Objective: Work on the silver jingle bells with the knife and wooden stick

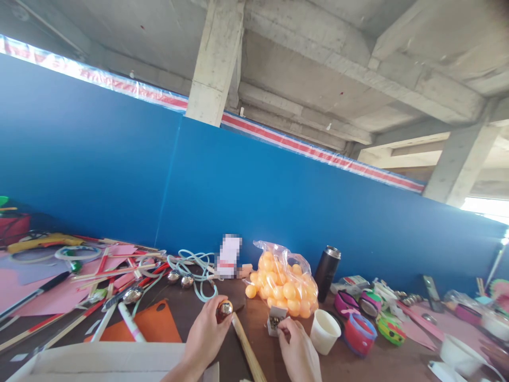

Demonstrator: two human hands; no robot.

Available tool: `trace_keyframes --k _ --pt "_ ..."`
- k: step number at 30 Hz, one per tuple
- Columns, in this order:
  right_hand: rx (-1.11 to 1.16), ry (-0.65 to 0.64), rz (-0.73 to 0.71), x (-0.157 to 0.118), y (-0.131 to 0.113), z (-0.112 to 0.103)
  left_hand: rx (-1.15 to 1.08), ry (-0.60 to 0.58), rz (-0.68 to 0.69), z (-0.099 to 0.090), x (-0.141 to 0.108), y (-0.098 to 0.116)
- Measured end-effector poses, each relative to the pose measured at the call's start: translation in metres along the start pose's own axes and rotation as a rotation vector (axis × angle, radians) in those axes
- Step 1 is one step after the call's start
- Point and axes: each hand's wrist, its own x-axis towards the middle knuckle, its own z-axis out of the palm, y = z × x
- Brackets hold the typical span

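Low in our view, near six o'clock, a shiny metal ball (225, 309) sits in our left hand (207, 331), which is curled into a pinch with thumb and fingers closed around it. It looks hard, smooth and likely slippery; whether it is solid and heavy or hollow and light, we cannot tell. Opposite sides at its widest part seem the surest hold. From the ball, a wooden stick (250, 350) lies toward five o'clock. Between three and four, our right hand (297, 345), fingers bent together, meets a small open box (272, 331); we cannot tell whether it grips anything. At two stands a clear bag of orange balls (284, 289); at eleven, a pale-blue cord (204, 289).
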Motion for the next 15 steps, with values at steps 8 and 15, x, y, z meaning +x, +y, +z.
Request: trace_keyframes --k 8,15 --pt "0.013 -0.012 0.004 -0.0013 0.0 0.0 0.003 -0.007 -0.003 -0.0005 -0.0012 0.0016" --pt "0.016 0.002 0.003 0.0001 0.0002 0.001 0.0 -0.016 0.0 -0.001 -0.0016 0.0019"
